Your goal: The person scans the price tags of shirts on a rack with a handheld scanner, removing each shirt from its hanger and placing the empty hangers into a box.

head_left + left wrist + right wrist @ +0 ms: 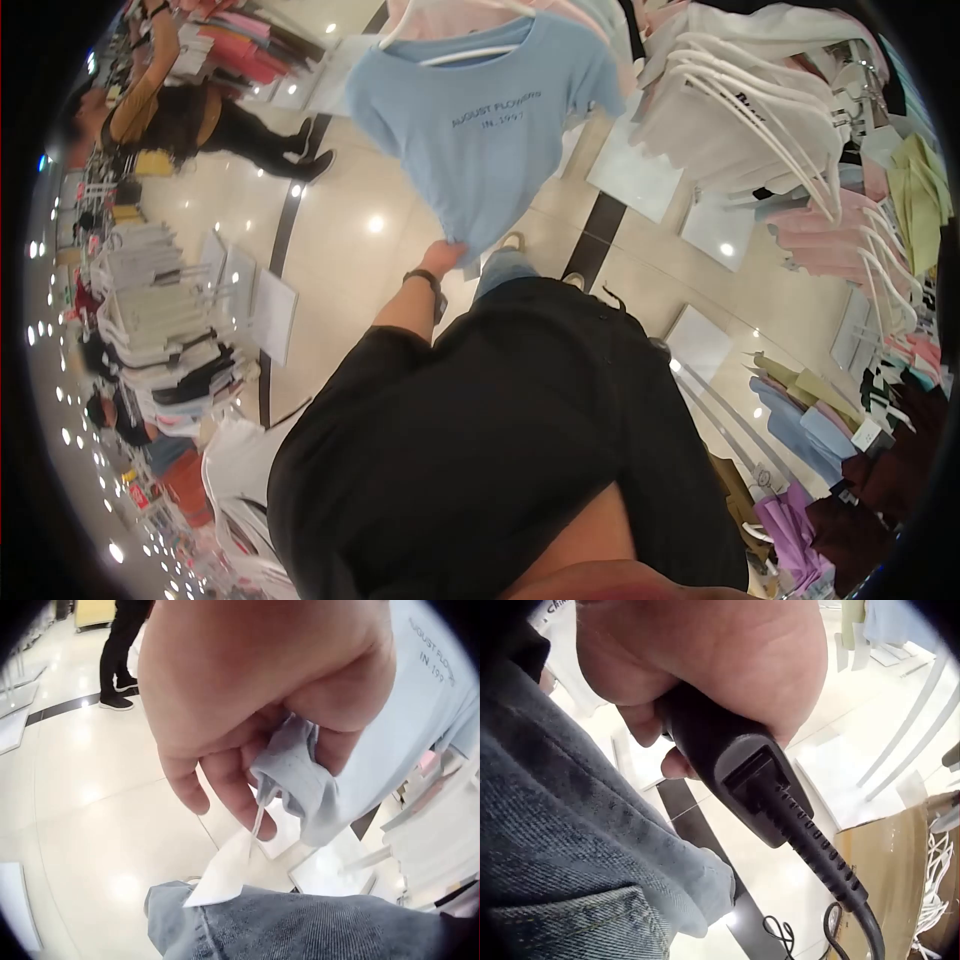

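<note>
A light blue T-shirt point(470, 120) with dark lettering hangs from a white hanger in the head view. My left hand point(440, 258) pinches its lower hem and draws the cloth down to a point. In the left wrist view the left hand point(262, 682) has bunched blue cloth point(300, 780) between thumb and fingers, and a white tag point(223, 871) dangles below on a string. My right hand point(712, 660) grips a black corded device point(727, 761) beside the jeans; its front end is hidden by the hand. The head view does not show the right hand.
Racks of white point(735, 120) and pink tops point(830, 235) stand at the right, and more hanging clothes point(150, 270) at the left. A person point(190, 120) is at the upper left. An open cardboard box point(881, 862) with white hangers and a looping cable are low on the right side.
</note>
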`<action>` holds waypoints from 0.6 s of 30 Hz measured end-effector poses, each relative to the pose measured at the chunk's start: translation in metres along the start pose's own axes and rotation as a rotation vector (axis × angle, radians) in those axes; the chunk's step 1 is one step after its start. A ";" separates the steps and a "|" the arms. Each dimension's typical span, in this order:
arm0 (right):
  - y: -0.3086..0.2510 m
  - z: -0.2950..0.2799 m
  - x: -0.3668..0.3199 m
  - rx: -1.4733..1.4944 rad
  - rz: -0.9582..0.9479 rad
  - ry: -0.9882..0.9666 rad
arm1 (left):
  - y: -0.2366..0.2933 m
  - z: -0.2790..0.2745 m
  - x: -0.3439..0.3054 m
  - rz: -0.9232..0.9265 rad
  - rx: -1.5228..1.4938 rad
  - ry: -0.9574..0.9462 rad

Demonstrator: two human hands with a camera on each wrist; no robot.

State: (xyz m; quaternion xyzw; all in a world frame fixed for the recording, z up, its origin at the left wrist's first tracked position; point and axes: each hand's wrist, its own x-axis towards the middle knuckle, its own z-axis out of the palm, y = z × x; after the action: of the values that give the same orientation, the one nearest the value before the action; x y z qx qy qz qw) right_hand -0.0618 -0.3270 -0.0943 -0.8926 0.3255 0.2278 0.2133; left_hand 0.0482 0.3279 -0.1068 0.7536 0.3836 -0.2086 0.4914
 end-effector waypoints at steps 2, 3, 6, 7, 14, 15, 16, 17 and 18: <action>0.007 -0.004 0.013 0.016 -0.042 -0.037 | 0.015 -0.009 -0.035 -0.095 -0.102 -0.169; 0.006 -0.005 0.020 0.042 -0.074 -0.054 | 0.036 -0.015 -0.062 -0.135 -0.155 -0.255; -0.030 -0.038 0.028 0.232 -0.131 -0.216 | 0.022 -0.018 -0.071 -0.117 0.044 -0.268; -0.065 -0.062 0.013 0.253 -0.166 -0.204 | 0.013 -0.018 -0.066 -0.109 0.154 -0.266; -0.182 -0.110 0.011 0.307 -0.421 -0.239 | 0.058 -0.012 -0.099 -0.093 -0.400 -0.394; -0.200 -0.121 0.000 0.308 -0.471 -0.254 | 0.074 -0.009 -0.106 -0.057 -0.489 -0.430; -0.214 -0.129 -0.009 0.357 -0.530 -0.310 | 0.091 -0.005 -0.115 -0.019 -0.581 -0.465; -0.230 -0.137 -0.020 0.405 -0.591 -0.364 | 0.114 -0.003 -0.128 -0.006 -0.640 -0.489; -0.251 -0.152 -0.038 0.385 -0.613 -0.414 | 0.140 -0.001 -0.144 0.009 -0.699 -0.512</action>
State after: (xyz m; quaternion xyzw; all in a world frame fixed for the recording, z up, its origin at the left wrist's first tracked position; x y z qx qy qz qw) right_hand 0.1231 -0.2140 0.1077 -0.8273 0.0315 0.2635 0.4952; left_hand 0.0686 0.2442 0.0744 0.4674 0.2935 -0.2441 0.7974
